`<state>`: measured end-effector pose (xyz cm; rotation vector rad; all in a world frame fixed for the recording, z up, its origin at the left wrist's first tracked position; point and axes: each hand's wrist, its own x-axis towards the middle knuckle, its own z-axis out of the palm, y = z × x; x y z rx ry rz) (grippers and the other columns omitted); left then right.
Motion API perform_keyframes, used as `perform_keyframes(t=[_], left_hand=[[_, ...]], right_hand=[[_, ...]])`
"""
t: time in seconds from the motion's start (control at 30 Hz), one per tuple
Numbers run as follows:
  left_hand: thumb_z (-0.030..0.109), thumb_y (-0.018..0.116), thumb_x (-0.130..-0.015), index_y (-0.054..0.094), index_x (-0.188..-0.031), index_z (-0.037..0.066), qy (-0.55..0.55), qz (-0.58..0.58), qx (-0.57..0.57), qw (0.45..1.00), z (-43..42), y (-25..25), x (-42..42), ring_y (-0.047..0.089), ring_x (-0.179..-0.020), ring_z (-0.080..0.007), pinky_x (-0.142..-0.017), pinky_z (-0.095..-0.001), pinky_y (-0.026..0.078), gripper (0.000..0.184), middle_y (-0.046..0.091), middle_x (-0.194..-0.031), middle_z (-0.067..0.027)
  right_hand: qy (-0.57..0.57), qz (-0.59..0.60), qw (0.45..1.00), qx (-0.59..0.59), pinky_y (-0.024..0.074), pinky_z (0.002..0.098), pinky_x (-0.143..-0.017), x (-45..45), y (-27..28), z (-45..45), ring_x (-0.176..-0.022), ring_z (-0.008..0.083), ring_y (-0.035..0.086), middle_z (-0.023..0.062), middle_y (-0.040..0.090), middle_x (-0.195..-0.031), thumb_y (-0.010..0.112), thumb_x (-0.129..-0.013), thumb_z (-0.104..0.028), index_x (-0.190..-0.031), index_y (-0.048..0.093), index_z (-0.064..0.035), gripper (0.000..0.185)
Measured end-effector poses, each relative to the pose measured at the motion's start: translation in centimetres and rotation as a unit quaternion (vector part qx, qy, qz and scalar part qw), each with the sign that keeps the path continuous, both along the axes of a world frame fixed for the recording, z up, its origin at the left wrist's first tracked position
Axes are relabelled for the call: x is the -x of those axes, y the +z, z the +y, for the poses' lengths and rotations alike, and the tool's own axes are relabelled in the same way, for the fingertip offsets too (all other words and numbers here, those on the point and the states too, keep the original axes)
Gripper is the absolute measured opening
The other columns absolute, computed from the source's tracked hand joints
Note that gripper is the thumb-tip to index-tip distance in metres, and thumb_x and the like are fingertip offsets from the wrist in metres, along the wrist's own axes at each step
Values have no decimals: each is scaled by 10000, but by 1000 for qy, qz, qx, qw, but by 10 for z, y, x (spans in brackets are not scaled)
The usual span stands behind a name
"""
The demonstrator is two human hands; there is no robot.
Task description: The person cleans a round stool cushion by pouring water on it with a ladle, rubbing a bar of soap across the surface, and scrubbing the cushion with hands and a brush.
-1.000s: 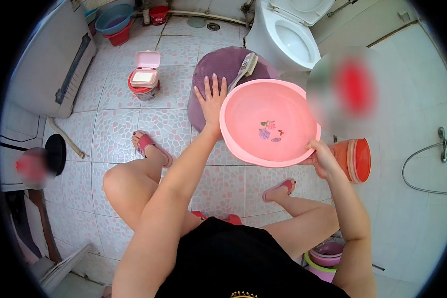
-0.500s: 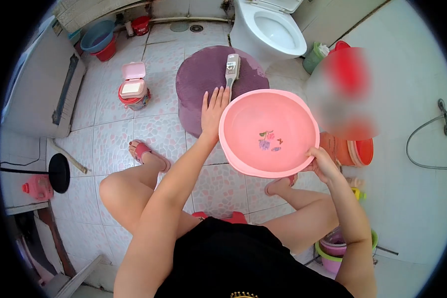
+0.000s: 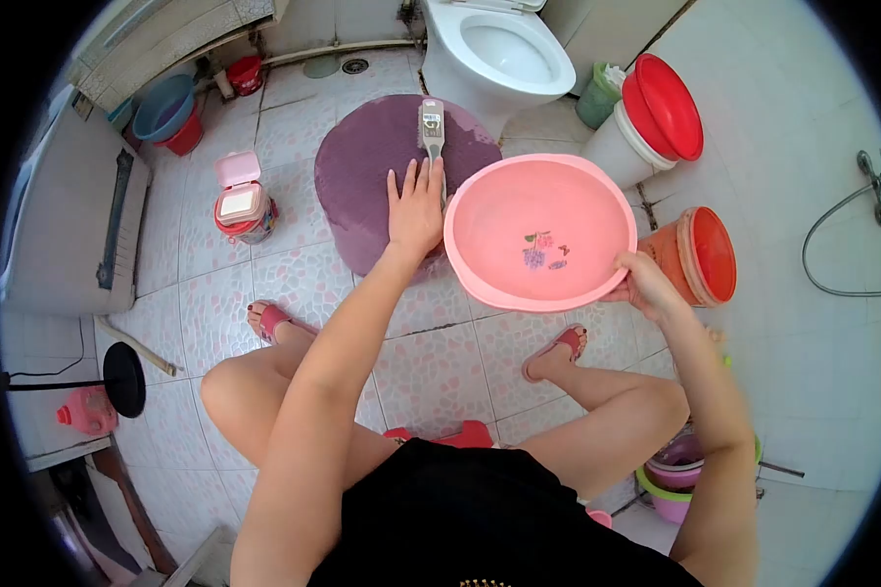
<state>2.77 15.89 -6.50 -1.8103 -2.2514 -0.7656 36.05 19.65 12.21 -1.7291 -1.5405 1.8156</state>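
My right hand (image 3: 646, 284) grips the near right rim of a pink plastic basin (image 3: 504, 264), thumb over the edge and fingers beneath. Flower and butterfly decals mark the basin's inside, and it is tilted slightly. Fingers apart and stretched out, my left hand (image 3: 417, 210) lies on a purple fabric-covered round stool (image 3: 357, 157). A grey and white brush (image 3: 432, 122) rests on top of the stool, its handle running beside or under my left fingertips. The basin's left edge is close to my left hand.
A toilet (image 3: 509, 59) stands behind the stool. At right are a white bucket (image 3: 617, 147) with a red basin (image 3: 668, 108) and a tipped orange bucket (image 3: 700, 259). A soap box (image 3: 240, 201) on a small tub sits left; a washing machine (image 3: 64, 210) stands farther left.
The pink basin has shifted right and away from my body in my right hand. My left hand has slid farther onto the stool. The view has shifted a little.
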Motion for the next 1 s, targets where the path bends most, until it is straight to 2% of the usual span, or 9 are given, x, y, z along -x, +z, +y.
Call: perform_keyframes(t=[0.1,0.27,0.37,0.53,0.7,0.83,0.97,1.0], left_hand=[[392,431,-984,304,-1528,83,-3,-10,5,1000,13,1,5,347,-1439,-321,-1181,-583,158,639,436,-1513,-149],[372,404,-991,305,-1526,82,20,-1,-5,1000,32,-5,7,334,-1447,-321,-1185,-581,151,617,439,-1512,-148],[366,398,-991,296,-1532,80,34,2,8,999,41,-7,8,317,-1458,-315,-1189,-581,144,620,431,-1519,-145],[377,428,-976,293,-1538,86,26,8,15,1000,39,-2,5,302,-1466,-308,-1191,-580,140,647,414,-1532,-136],[388,465,-956,366,-1511,104,22,16,31,999,37,0,9,314,-1458,-308,-1186,-595,138,631,397,-1542,-132],[362,492,-944,418,-1482,109,28,15,13,999,40,-4,19,324,-1450,-317,-1181,-609,139,600,384,-1547,-141],[321,516,-935,449,-1456,96,54,5,10,999,37,-1,37,318,-1450,-335,-1177,-614,143,572,380,-1547,-154],[281,509,-945,466,-1436,85,70,40,5,997,35,-4,43,368,-1428,-310,-1181,-592,166,530,435,-1515,-138]], right_hand=[[0,20,1000,21,613,358,-810,4,-2,21,-905,260,726,188,677,-1090,524,-862,-234,-1216,553,65,465],[-7,36,999,-9,603,383,-880,31,16,42,-953,328,720,246,659,-1132,524,-874,-260,-1272,486,101,539],[18,23,999,13,615,399,-859,40,19,70,-939,351,719,244,653,-1141,497,-887,-213,-1314,435,100,534],[38,0,999,0,624,346,-816,68,34,92,-926,343,725,271,662,-1103,524,-872,-224,-1247,487,104,499],[49,7,999,-12,618,356,-840,85,33,102,-944,356,720,269,661,-1111,526,-875,-236,-1253,483,104,510],[30,39,998,-33,608,376,-873,92,22,89,-969,368,712,257,657,-1132,512,-880,-231,-1276,461,109,524],[19,106,994,-4,607,385,-884,84,-1,82,-979,366,709,245,652,-1154,498,-878,-211,-1300,441,107,531],[14,125,992,-2,608,387,-884,81,-9,78,-981,363,709,245,649,-1161,497,-876,-204,-1301,440,105,529]])
